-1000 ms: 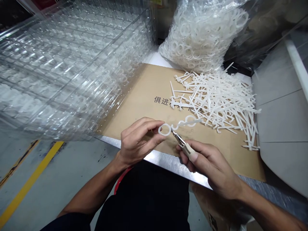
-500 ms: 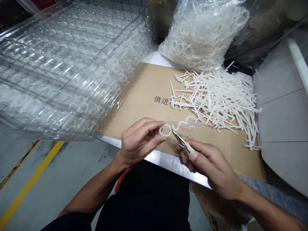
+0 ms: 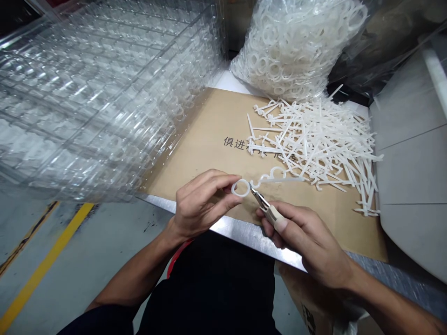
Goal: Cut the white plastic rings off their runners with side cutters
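My left hand pinches a white plastic ring piece between thumb and fingers, just above the near edge of a brown cardboard sheet. The piece's runner, with further rings, stretches to the right over the cardboard. My right hand grips small cutters with pale handles. The metal tip of the cutters touches the piece just right of the held ring.
A heap of cut white plastic sticks lies on the cardboard's right half. Behind it stands a clear bag full of white ring parts. Stacked clear plastic trays fill the left. A grey bin sits at right. Grey floor with a yellow line lies below.
Both hands and the piece stay almost still; the view shifts slightly, and the cutter tip remains at the joint beside the ring.
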`<state>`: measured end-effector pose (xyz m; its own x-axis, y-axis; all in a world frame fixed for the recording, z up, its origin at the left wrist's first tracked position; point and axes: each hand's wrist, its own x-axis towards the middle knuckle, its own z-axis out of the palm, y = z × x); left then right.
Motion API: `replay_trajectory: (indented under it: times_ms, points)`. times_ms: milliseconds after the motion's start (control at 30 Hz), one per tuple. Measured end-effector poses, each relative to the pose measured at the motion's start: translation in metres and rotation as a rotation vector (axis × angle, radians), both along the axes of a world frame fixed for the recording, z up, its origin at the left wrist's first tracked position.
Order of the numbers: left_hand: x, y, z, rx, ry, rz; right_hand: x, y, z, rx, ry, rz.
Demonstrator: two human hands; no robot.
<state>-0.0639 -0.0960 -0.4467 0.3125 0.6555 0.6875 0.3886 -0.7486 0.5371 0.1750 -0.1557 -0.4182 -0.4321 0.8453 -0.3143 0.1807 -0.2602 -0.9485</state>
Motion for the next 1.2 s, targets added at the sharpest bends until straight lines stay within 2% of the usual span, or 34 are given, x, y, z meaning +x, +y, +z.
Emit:
replay_trajectory:
  times_ms: [433,567,800,1200]
  points:
    - [0.0012,-0.0003,0.0002,-0.009,0.011,0.003,-0.0027,-0.0005,0.0015,0.106,-0.103,0.043]
    - [0.0009,0.0005,-0.0015,-0.011,0.019,0.006,-0.0040,-0.0004,-0.0003,0.080,-0.125,0.028]
    - [0.0013,0.0020,-0.0036,-0.015,-0.061,0.025,-0.0037,0.0013,-0.0035,-0.003,-0.042,-0.038]
    - [0.0002,0.0011,-0.0034,-0.006,-0.100,0.056,-0.0025,-0.0010,-0.0048,-0.009,-0.015,-0.053]
